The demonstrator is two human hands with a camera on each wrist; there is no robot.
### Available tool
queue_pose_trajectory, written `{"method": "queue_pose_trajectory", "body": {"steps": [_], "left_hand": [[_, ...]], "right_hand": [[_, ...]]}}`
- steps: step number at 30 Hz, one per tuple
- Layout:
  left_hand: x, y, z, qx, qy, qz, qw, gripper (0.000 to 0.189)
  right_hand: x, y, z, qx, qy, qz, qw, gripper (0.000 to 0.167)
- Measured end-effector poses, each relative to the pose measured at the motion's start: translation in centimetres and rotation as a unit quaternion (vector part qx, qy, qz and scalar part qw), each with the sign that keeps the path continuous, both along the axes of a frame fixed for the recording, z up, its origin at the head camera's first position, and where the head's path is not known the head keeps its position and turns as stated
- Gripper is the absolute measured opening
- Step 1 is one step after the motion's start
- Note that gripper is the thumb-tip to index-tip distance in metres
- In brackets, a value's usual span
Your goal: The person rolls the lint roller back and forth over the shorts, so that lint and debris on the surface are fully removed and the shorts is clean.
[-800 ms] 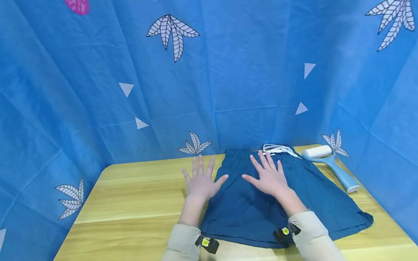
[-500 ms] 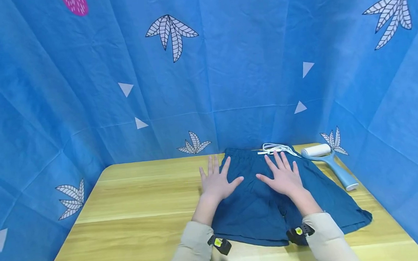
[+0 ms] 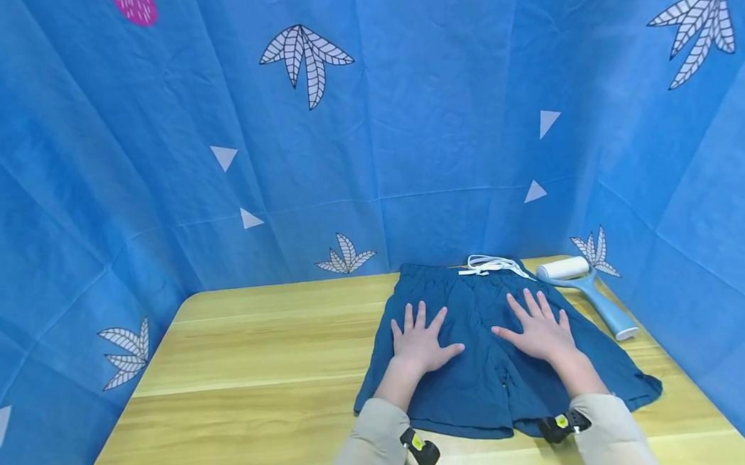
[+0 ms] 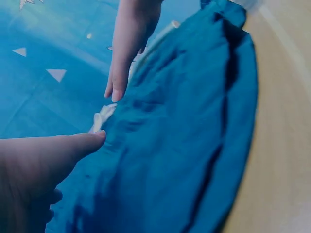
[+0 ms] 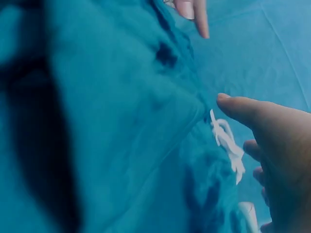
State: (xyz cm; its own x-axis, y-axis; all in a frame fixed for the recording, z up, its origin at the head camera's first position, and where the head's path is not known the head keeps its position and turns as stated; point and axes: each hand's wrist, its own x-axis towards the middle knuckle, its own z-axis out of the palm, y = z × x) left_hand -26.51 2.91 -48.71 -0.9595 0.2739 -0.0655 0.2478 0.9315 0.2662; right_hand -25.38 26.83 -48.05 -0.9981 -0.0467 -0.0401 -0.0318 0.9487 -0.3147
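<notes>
Dark blue shorts (image 3: 478,397) lie spread on the right half of the table, waistband toward the curtain. A white drawstring (image 3: 492,263) is tied at the waistband. My left hand (image 3: 418,347) is over the left leg of the shorts, palm down, fingers straight and spread. Over the right leg is my right hand (image 3: 541,332), posed the same way. Neither hand grips anything. In the left wrist view both hands show above the blue cloth (image 4: 170,121), and in the right wrist view the right thumb (image 5: 238,108) points toward the drawstring.
A lint roller (image 3: 590,294) with a white roll and light blue handle lies to the right of the shorts, near the table's right edge. Blue patterned curtain (image 3: 317,158) encloses the wood-grain table (image 3: 241,383) at the back and both sides.
Both hands have moved to the right and then back toward the person, fingers still spread. The left hand now overlaps the shorts fully. The shorts and lint roller stay in place.
</notes>
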Motion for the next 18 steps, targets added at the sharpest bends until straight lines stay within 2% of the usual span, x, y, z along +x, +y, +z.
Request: {"method": "queue_pose_trajectory", "body": {"steps": [5, 9, 14, 18], "left_hand": [[0.4, 0.2, -1.0, 0.010, -0.023, -0.002, 0.9997, 0.077], [0.4, 0.0, -1.8, 0.011, -0.023, -0.002, 0.9997, 0.076], [0.3, 0.1, -1.8, 0.005, -0.026, 0.000, 0.9996, 0.076], [0.2, -0.1, -1.7, 0.001, -0.034, -0.003, 0.9994, 0.077]], "right_hand": [[0.7, 0.3, -0.4, -0.006, -0.035, 0.003, 0.9994, 0.092], [0.8, 0.4, -1.0, -0.002, -0.057, 0.004, 0.9984, 0.088], [0.6, 0.5, -1.7, -0.020, -0.089, 0.001, 0.9958, 0.086], [0.6, 0.4, -1.4, -0.028, -0.097, 0.000, 0.9949, 0.086]]}}
